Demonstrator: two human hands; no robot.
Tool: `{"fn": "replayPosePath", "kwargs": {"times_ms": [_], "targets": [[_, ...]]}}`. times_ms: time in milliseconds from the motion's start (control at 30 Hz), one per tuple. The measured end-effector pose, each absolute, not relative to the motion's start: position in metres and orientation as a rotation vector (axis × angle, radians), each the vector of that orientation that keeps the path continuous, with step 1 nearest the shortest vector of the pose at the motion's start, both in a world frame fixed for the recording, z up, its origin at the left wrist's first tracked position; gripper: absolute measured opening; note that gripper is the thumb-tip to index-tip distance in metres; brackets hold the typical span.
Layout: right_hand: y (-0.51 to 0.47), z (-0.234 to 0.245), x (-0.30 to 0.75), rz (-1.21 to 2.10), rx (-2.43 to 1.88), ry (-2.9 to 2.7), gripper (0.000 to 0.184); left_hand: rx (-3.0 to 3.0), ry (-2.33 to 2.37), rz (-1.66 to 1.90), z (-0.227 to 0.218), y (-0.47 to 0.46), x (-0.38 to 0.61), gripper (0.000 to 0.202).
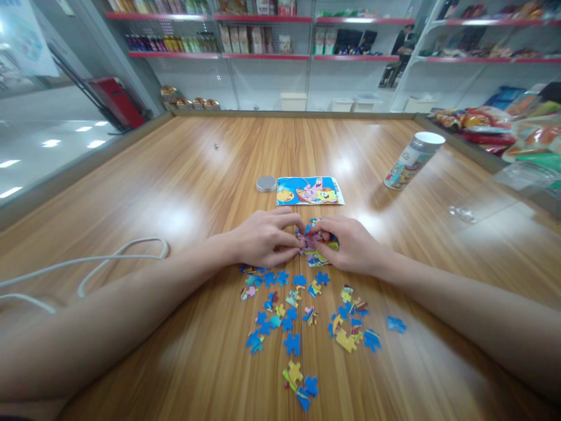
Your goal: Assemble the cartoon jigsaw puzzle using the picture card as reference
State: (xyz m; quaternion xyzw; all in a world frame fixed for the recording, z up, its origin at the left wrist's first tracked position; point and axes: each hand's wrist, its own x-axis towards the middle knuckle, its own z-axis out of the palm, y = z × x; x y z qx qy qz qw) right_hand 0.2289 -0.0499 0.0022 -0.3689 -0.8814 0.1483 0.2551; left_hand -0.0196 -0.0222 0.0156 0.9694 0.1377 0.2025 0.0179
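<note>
A partly joined jigsaw puzzle (325, 255) with pink, yellow and blue areas lies on the wooden table between my hands. My left hand (268, 238) reaches in from the left, its fingers curled and closed on a pink puzzle piece at the puzzle's left edge. From the right, my right hand (357, 248) pinches at the same pink area with thumb and fingertips, covering part of the joined section. Several loose puzzle pieces (291, 344), mostly blue, are scattered nearer to me. Just beyond the puzzle lies a reference picture card (310, 191) with cartoon figures.
A round metal lid (266, 184) sits left of the card. The printed cylindrical can (414, 161) stands at the right. A white cable (123, 256) loops beside my left forearm. Packaged snacks (482, 123) lie beyond the right edge; stocked shelves (263, 55) line the back.
</note>
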Motion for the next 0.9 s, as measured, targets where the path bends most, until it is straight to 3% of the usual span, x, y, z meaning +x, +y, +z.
{"fn": "replayPosePath", "kwargs": {"times_ms": [200, 433, 567, 633, 800, 900], "targets": [[-0.058, 0.006, 0.228, 0.379, -0.986, -2.371, 0.008, 2.842, 0.384, 0.572, 0.016, -0.018, -0.021, 0.018], [-0.088, 0.018, 0.215, 0.204, -0.495, -2.57, 0.018, 2.83, 0.382, 0.601, 0.013, -0.015, -0.023, 0.021], [-0.087, 0.014, 0.213, 0.185, -0.517, -2.499, 0.019, 2.869, 0.661, 0.707, 0.029, -0.009, -0.029, 0.02], [-0.077, 0.01, 0.217, 0.193, -0.621, -2.344, 0.016, 2.874, 0.866, 0.514, 0.048, -0.009, -0.035, 0.017], [-0.052, 0.005, 0.23, 0.217, -0.818, -2.166, 0.015, 2.652, 1.085, -0.391, 0.091, -0.031, -0.045, 0.014], [-0.051, 0.004, 0.231, 0.252, -0.857, -2.166, 0.016, 2.584, 1.021, -0.609, 0.095, -0.054, -0.037, 0.017]]}}
